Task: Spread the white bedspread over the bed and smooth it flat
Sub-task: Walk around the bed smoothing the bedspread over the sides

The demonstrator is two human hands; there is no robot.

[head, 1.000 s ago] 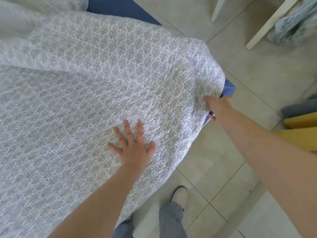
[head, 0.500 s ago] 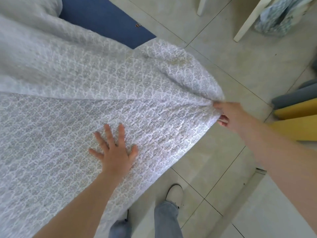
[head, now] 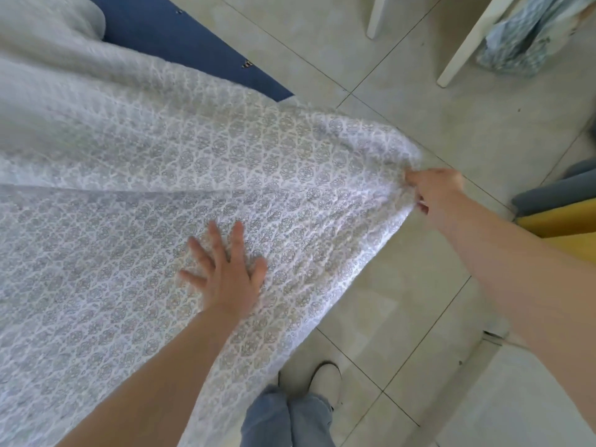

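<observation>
White bedspread (head: 154, 195), quilted, with a grey repeating motif, draped across the bed and filling the left and centre of the view; lower edge hanging toward the tiled floor (head: 403, 301). Blue bed surface (head: 180, 40) exposed at upper left, beyond the cloth's far edge. Long crease running from the left edge toward the right corner of the cloth.

Left hand (head: 225, 272): palm down, flat on the bedspread, fingers spread wide, thumb out to the right; nothing gripped.

Right hand (head: 435, 191): arm extended over the floor, fingers closed on the gathered corner of the bedspread, cloth bunched into radiating folds at the grip and drawn taut away from the bed.

Below centre: jeans leg (head: 287, 417) and pale shoe (head: 325, 379) on the floor, just beside the hanging edge.

Upper right: white furniture legs (head: 467, 40) with a patterned blue-green cloth (head: 529, 33) hanging beside them. Right edge: yellow and grey-blue objects (head: 561, 217), partly cut off, kind not discernible.
</observation>
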